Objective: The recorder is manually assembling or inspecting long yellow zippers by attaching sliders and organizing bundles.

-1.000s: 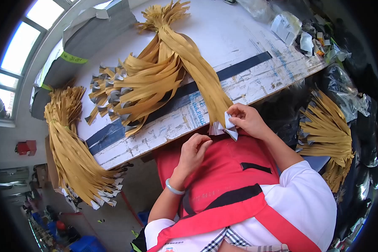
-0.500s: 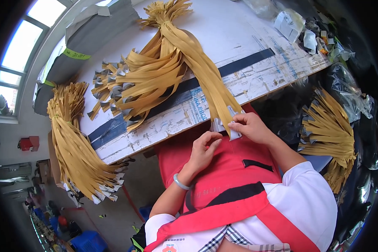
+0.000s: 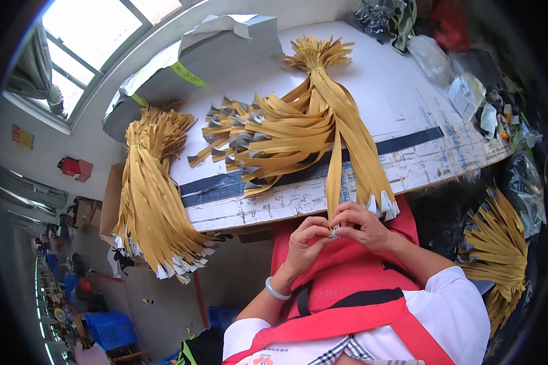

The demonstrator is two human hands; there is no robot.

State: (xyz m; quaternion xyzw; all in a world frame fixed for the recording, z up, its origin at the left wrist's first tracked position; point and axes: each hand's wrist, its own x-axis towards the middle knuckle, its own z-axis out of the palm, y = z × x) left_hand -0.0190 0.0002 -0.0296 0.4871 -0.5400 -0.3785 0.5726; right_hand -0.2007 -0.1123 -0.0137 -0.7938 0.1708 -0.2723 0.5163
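A tied bundle of mustard-yellow strips, apparently zipper tapes (image 3: 358, 137), lies across the table (image 3: 402, 85). One strip (image 3: 334, 182) comes down from it over the near edge, apart from the others. My left hand (image 3: 309, 243) and my right hand (image 3: 364, 228) meet at its lower end, both closed with fingertips pinching it. A small pale bit shows between the fingers; the rest of that end is hidden. Just right of my right hand hang several strips with white-wrapped ends (image 3: 383, 207). Left of the held strip, other strips with grey ends (image 3: 274, 137) fan out on the table.
Another tied bundle (image 3: 155, 194) drapes over the table's left edge beside a cardboard box (image 3: 111, 201). A grey stack (image 3: 225, 55) stands at the back left. Plastic bags and scraps (image 3: 469, 97) crowd the right end. More yellow strips (image 3: 499, 255) hang at my right.
My hands have left the white-ended strips and come together on the end of a single strip farther left. The view has shifted, so the table sits farther right and lower.
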